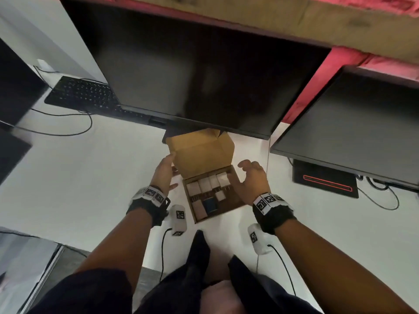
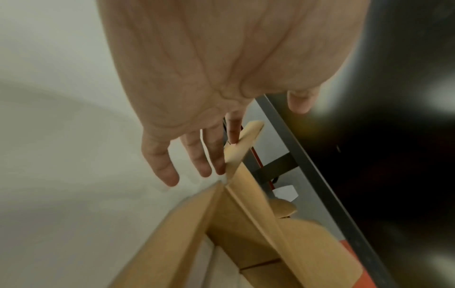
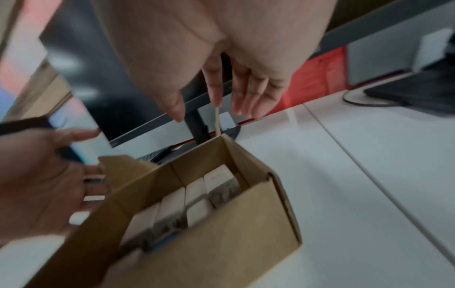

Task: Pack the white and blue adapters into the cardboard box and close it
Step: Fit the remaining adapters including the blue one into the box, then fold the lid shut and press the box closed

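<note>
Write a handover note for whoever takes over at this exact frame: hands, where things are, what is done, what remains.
Left hand: open, fingers straight, touching the left edge of the raised lid.
Right hand: open, loosely curved beside the cardboard box, holding nothing.
White adapters and the blue adapter sit inside the box on the desk.
Done: packing, as far as visible.
Left: fold the lid down and close the box.

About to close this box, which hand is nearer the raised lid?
Left. The left hand has fingertips touching the lid's left edge; the right hand hovers beside the cardboard box, clear of it.
</note>
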Demonstrator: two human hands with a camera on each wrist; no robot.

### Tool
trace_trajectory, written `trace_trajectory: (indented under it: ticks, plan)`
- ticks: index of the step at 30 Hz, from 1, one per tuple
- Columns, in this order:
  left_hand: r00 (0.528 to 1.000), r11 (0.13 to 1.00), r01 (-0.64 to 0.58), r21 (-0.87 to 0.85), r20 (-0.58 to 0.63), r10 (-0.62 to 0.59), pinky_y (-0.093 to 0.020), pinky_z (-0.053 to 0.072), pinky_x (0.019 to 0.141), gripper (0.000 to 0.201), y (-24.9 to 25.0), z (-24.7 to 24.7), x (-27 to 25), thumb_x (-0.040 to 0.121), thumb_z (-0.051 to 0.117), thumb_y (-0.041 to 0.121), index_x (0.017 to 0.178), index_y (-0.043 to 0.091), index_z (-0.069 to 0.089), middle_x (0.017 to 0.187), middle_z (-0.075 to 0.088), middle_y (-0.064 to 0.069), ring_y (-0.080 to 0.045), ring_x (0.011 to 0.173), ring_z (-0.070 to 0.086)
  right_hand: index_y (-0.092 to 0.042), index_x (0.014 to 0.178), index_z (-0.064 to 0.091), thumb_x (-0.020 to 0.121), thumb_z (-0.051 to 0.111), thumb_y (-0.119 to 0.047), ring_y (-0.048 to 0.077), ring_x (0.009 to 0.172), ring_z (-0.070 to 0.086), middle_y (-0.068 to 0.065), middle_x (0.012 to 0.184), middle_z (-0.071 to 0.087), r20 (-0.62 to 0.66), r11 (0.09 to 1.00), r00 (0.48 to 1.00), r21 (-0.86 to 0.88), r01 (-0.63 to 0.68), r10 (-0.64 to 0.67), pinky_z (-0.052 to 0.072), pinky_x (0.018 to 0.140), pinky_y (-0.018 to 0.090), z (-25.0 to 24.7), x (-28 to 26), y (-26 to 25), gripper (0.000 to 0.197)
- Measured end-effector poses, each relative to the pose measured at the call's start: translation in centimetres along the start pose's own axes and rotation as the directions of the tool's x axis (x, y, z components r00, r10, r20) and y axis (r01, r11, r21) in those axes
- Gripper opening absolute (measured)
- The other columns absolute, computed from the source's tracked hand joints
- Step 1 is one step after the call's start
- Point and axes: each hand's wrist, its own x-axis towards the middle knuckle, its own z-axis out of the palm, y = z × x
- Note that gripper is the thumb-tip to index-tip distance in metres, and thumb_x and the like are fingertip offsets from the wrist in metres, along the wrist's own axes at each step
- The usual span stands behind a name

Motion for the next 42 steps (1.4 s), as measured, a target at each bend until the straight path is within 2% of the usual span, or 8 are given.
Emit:
trace_trajectory:
  ticks: [4, 9, 14, 19, 25, 31, 38, 42]
  plan:
    - [0.994, 0.994, 0.092, -0.063, 0.056, -0.088, -0.059, 0.038, 0.113, 0.059, -0.2, 0.5, -1.4, 0.097, 0.038, 0.070, 0.145, 0.036, 0.040, 0.142, 0.058, -0.011, -0.033, 0.131, 0.053, -0.023, 0.133, 0.054, 0.089, 0.059, -0.059, 0.025, 0.111, 0.062, 0.004, 0.130, 0.065, 0.255, 0.960, 0.942, 0.117, -0.255, 0.219, 0.052, 0.093, 0.034, -0.2, 0.0, 0.6, 0.057]
    - [0.988, 0.984, 0.143, -0.102, 0.074, -0.136, -0.067, 0.041, 0.109, 0.076, -1.7, -0.4, -3.4, 0.092, 0.039, 0.078, 0.152, 0.030, 0.041, 0.142, 0.058, -0.015, -0.040, 0.130, 0.054, -0.026, 0.131, 0.053, 0.092, 0.049, -0.064, 0.025, 0.108, 0.062, 0.004, 0.126, 0.067, 0.343, 0.960, 0.915, 0.101, -0.261, 0.213, 0.048, 0.088, 0.037, -0.2, -2.2, 1.1, 0.055]
    - [0.988, 0.980, 0.150, -0.129, 0.055, -0.144, -0.066, 0.034, 0.116, 0.073, -2.6, -1.4, -5.5, 0.096, 0.029, 0.076, 0.147, 0.026, 0.047, 0.144, 0.056, -0.013, -0.042, 0.132, 0.052, -0.027, 0.116, 0.057, 0.080, 0.011, -0.089, 0.028, 0.107, 0.061, 0.006, 0.122, 0.066, 0.385, 0.952, 0.901, 0.139, -0.272, 0.201, 0.047, 0.100, 0.050, -0.4, -2.7, 0.7, 0.085]
    - [0.996, 0.989, 0.090, -0.118, -0.002, -0.091, -0.063, 0.029, 0.118, 0.072, -3.0, -1.6, -7.3, 0.096, 0.028, 0.075, 0.139, 0.024, 0.055, 0.146, 0.059, -0.010, -0.036, 0.133, 0.052, -0.019, 0.145, 0.045, 0.097, 0.018, -0.070, 0.032, 0.130, 0.049, 0.010, 0.147, 0.052, 0.432, 0.812, 0.891, 0.465, -0.353, 0.140, 0.039, 0.110, 0.050, -2.0, -3.1, -2.4, 0.075]
    - [0.998, 0.986, 0.008, -0.169, -0.053, -0.017, -0.061, 0.025, 0.120, 0.066, -2.9, -1.7, -9.1, 0.097, 0.027, 0.073, 0.111, 0.022, 0.067, 0.142, 0.060, -0.004, -0.032, 0.136, 0.046, -0.018, 0.139, 0.051, 0.093, 0.015, -0.074, 0.033, 0.135, 0.046, 0.007, 0.147, 0.052, 0.446, 0.715, 0.883, 0.568, -0.408, 0.149, 0.030, 0.115, 0.054, -2.5, -3.5, -2.3, 0.081]
    - [0.996, 0.968, -0.006, -0.250, -0.087, -0.016, -0.053, 0.030, 0.111, 0.072, -4.4, -1.7, -9.5, 0.097, 0.029, 0.074, 0.134, 0.022, 0.062, 0.136, 0.065, -0.002, -0.029, 0.128, 0.054, -0.027, 0.144, 0.045, 0.091, 0.014, -0.076, 0.034, 0.132, 0.048, 0.007, 0.149, 0.049, 0.457, 0.709, 0.878, 0.572, -0.411, 0.140, 0.033, 0.112, 0.054, -3.5, -4.3, -1.5, 0.078]
    - [0.998, 0.968, -0.024, -0.249, -0.054, 0.010, -0.045, 0.035, 0.105, 0.073, -5.4, -2.0, -10.3, 0.101, 0.022, 0.069, 0.113, 0.019, 0.073, 0.117, 0.071, -0.002, -0.023, 0.109, 0.062, -0.022, 0.114, 0.067, 0.091, 0.013, -0.076, 0.028, 0.119, 0.053, 0.004, 0.128, 0.061, 0.408, 0.730, 0.899, 0.565, -0.384, 0.157, 0.041, 0.105, 0.049, -4.0, -5.0, 0.2, 0.080]
    - [0.998, 0.991, -0.010, -0.133, -0.056, 0.003, -0.039, 0.045, 0.091, 0.066, -6.7, -2.5, -10.4, 0.102, 0.030, 0.065, 0.105, 0.015, 0.075, 0.100, 0.070, -0.006, -0.023, 0.093, 0.064, -0.014, 0.097, 0.071, 0.094, 0.016, -0.073, 0.027, 0.109, 0.058, 0.006, 0.113, 0.067, 0.441, 0.722, 0.883, 0.557, -0.410, 0.162, 0.042, 0.100, 0.045, -4.0, -5.8, 2.0, 0.080]
